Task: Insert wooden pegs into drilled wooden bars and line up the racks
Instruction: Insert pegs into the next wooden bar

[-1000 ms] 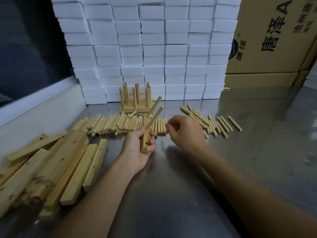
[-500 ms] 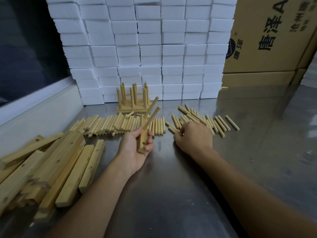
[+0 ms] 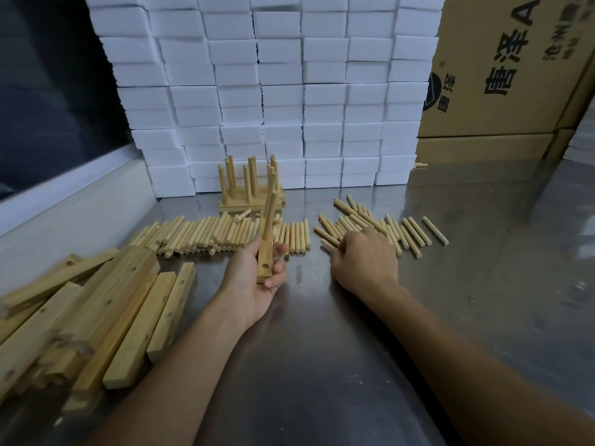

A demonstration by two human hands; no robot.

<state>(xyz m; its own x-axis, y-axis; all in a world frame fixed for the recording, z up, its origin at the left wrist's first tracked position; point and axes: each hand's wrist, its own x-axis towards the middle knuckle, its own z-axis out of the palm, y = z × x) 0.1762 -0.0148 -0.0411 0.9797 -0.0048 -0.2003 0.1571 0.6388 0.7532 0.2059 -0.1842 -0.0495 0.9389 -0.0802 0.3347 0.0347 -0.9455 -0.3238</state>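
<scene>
My left hand (image 3: 257,278) grips a drilled wooden bar (image 3: 265,263) end-on above the steel table; pegs (image 3: 269,214) stand up from it and an empty hole faces me. My right hand (image 3: 363,259) lies knuckles-up on the loose pegs (image 3: 380,225) at the right, fingers curled down among them; whether it holds one is hidden. A long row of pegs (image 3: 206,233) lies behind my left hand. Finished racks (image 3: 251,188) with upright pegs stand at the back by the foam blocks.
A heap of drilled bars (image 3: 96,317) fills the table's left front. White foam blocks (image 3: 273,91) are stacked as a wall at the back, cardboard boxes (image 3: 515,75) at the right. The steel table (image 3: 483,300) stretches right; a raised ledge (image 3: 74,194) borders the left.
My right hand moved from beside the bar down onto the right peg pile. My left hand turned the bar so its pegs stand nearly in line with my view.
</scene>
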